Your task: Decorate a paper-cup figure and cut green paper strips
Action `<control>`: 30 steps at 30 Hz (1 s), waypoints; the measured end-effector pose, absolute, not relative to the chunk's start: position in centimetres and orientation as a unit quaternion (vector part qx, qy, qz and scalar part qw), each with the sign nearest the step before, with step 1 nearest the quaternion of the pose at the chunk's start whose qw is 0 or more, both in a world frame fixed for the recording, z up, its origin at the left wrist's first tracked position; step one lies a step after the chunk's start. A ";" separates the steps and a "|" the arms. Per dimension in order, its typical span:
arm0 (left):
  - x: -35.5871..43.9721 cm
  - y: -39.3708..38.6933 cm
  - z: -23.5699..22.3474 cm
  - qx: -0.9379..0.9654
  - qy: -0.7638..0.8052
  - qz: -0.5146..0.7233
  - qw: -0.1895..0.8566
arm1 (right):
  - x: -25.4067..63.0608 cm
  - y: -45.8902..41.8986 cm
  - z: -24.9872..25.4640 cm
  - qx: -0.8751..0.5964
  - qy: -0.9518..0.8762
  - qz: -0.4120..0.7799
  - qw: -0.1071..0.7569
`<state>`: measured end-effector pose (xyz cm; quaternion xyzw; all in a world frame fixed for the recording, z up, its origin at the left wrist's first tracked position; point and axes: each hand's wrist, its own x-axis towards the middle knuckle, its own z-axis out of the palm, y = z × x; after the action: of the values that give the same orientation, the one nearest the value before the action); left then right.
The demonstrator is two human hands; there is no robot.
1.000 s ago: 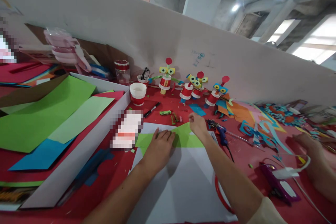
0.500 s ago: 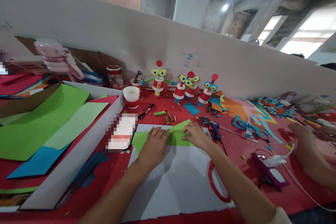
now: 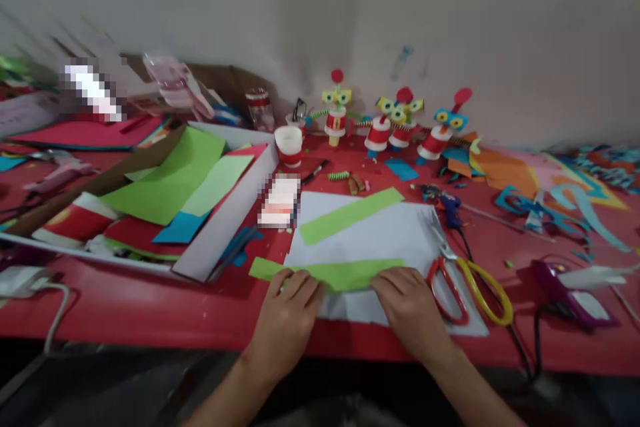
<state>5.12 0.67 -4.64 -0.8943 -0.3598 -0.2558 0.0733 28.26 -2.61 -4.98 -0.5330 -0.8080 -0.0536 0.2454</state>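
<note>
A green paper strip [image 3: 345, 275] spans the space between my two hands near the front edge of the table. My left hand [image 3: 287, 313] has its fingers bent over the strip's lower edge, left of centre. The strip's right end is pinched by my right hand [image 3: 410, 307]; both thumbs are mostly hidden. Beyond them a second green strip [image 3: 353, 215] lies slanted on a white sheet of paper [image 3: 413, 233]. Scissors [image 3: 447, 252] with one red and one yellow handle rest just right of my right hand, blades pointing away.
A shallow box [image 3: 225, 220] of coloured paper stands left, beside a phone [image 3: 281, 200]. Behind are a white-and-red cup [image 3: 289, 147], a black pen [image 3: 315, 172] and several paper-cup figures [image 3: 335, 121]. A blue glue gun [image 3: 451, 208] and purple power strip [image 3: 575, 293] lie right.
My hands have drawn a green strip toward me, leaving another on the white sheet. The view has tilted down; the scissors' handles now show fully, and the other person's hands have left the view.
</note>
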 end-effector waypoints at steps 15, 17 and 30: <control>5.5 0.5 -4.2 -0.851 -0.502 -0.150 -0.024 | 30.1 -1.8 -3.1 -0.631 -0.749 0.153 0.135; 5.7 1.0 -3.8 -0.844 -0.523 -0.113 -0.032 | 30.3 -0.9 -2.4 -0.642 -0.746 0.158 0.079; 5.8 1.6 -3.1 -0.818 -0.568 -0.045 -0.073 | 29.9 2.6 -0.6 -0.617 -0.770 0.123 -0.112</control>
<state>5.83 1.62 -3.14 -0.8183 -0.5684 -0.0449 -0.0725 29.95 2.56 -0.65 -0.6166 -0.7696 0.1226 -0.1116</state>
